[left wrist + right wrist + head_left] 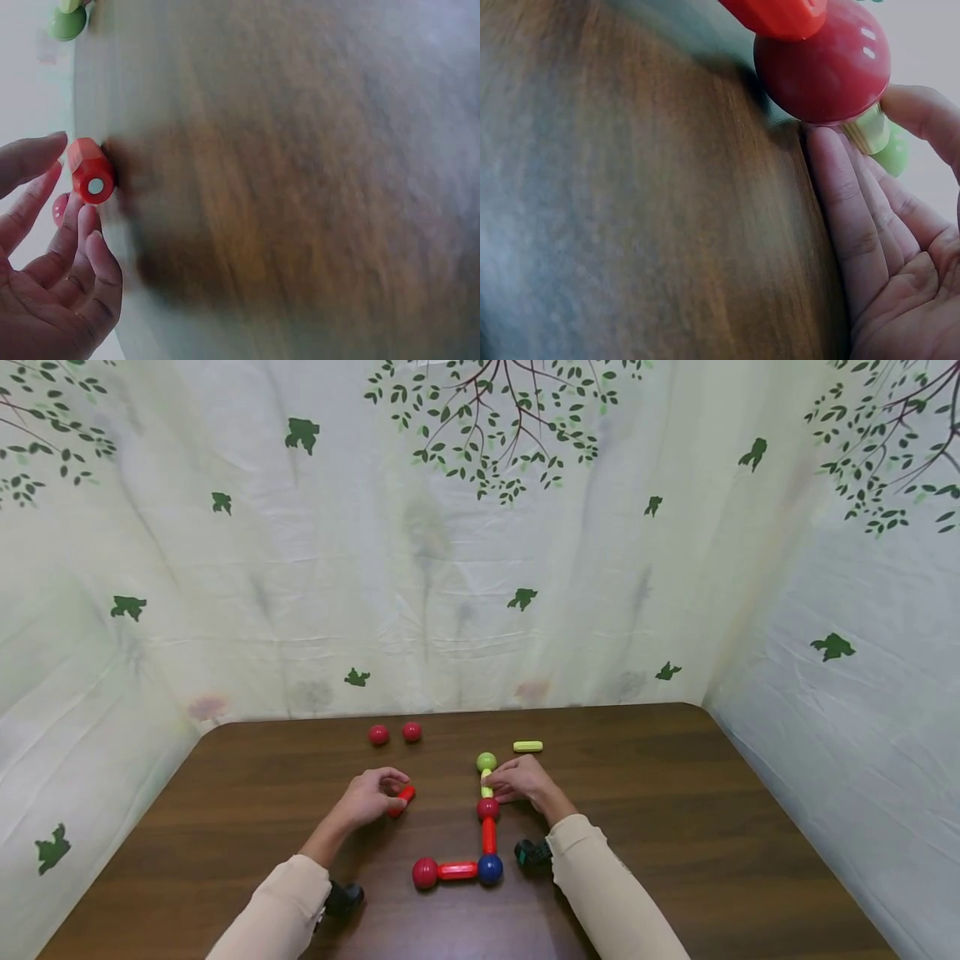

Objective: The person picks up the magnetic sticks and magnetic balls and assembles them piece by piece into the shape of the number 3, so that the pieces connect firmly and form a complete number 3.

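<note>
My left hand (372, 796) is beside a loose red rod (401, 802) on the table. In the left wrist view, its thumb and fingers lie loosely around the red rod (91, 172), whose pale round end faces the camera; no firm grip shows. My right hand (525, 778) pinches a yellow-green rod (487, 783) between thumb and fingers. That rod stands between a green ball (487, 762) and a red ball (487, 809). From the red ball a red rod (489, 836) runs to a blue ball (490, 869), and another red rod (457, 871) joins that to a second red ball (424, 872).
Two loose red balls (378, 735) lie near the far edge of the brown table (637, 760). A loose yellow-green rod (528, 747) lies beyond the right hand. White cloth with printed leaves (450, 568) hangs behind the table and along its sides.
</note>
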Available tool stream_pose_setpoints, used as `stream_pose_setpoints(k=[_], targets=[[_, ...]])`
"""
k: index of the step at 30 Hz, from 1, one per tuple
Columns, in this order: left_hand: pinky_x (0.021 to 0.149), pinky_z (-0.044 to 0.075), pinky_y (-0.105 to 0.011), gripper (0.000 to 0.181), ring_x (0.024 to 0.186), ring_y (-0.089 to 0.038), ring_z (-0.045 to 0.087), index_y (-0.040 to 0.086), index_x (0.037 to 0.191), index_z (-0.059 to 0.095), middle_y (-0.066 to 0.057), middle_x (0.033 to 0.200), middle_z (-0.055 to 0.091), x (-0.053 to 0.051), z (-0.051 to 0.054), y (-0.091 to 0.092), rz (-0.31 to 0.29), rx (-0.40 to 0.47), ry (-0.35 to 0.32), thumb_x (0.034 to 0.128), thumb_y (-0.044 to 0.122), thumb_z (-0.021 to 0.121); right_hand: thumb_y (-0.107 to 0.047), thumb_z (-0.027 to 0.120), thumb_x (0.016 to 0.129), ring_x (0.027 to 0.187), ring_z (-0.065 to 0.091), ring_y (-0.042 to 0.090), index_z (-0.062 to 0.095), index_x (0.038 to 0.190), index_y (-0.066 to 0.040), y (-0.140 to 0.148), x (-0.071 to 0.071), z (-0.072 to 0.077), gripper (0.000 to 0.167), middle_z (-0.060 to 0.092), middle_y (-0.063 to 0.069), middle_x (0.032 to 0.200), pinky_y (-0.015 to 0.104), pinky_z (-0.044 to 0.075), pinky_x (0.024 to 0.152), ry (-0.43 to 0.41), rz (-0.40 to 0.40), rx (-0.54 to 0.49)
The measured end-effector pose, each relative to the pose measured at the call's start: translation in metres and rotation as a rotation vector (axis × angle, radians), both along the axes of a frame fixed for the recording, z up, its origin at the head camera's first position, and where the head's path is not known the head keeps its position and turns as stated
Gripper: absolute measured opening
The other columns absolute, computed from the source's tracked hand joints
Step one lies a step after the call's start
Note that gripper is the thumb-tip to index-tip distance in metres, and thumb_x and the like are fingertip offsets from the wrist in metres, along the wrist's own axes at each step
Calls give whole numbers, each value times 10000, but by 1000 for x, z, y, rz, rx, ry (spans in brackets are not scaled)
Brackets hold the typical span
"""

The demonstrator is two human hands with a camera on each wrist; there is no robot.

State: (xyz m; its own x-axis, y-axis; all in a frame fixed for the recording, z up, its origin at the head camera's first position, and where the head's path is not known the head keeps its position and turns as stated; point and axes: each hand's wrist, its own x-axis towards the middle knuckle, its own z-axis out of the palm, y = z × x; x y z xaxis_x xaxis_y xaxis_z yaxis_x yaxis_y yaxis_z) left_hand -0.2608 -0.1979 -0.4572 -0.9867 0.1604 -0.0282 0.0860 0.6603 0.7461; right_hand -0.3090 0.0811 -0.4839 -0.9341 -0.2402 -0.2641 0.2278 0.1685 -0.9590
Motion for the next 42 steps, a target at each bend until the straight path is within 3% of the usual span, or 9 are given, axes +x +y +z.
stream_pose_setpoints(k=[10, 18, 22, 31, 42], targets=[[735, 451, -330, 334, 848, -208, 582, 18, 1066, 689, -37, 879, 651, -5, -4, -2, -40, -52, -4, 746, -72, 718, -50, 752, 845, 666, 679, 151, 715, 935, 96, 0, 0, 0, 175, 710, 113, 801, 319, 572, 656, -3, 4, 13], [740, 452, -336, 306, 844, -203, 574, 46, 1020, 695, -38, 883, 655, -6, -2, 0, -62, -79, -47, 739, -75, 688, -34, 746, 840, 651, 670, 145, 712, 927, 101, 1, 0, -1, 164, 702, 106, 770, 317, 573, 649, -8, 2, 8], [734, 466, -332, 287, 835, -200, 584, 23, 1000, 692, -37, 876, 659, -8, 0, 3, -87, -97, -31, 730, -72, 681, -27, 743, 837, 650, 670, 149, 713, 920, 98, 2, 0, 0, 152, 704, 111, 770, 324, 573, 648, -10, -11, 7], [733, 478, -320, 219, 805, -176, 577, -28, 1011, 710, -28, 870, 661, -10, -2, 2, -76, -143, -8, 793, -16, 724, -43, 744, 847, 664, 679, 156, 715, 937, 102, 2, 2, 0, 173, 710, 124, 796, 331, 574, 660, 4, 4, 8], [729, 486, -324, 213, 815, -201, 590, -38, 1057, 692, -86, 952, 675, -15, 9, 8, -188, -93, 25, 846, -62, 673, -59, 757, 843, 662, 682, 161, 715, 938, 85, 1, 1, 1, 177, 712, 104, 798, 340, 575, 665, 23, 5, 13]])
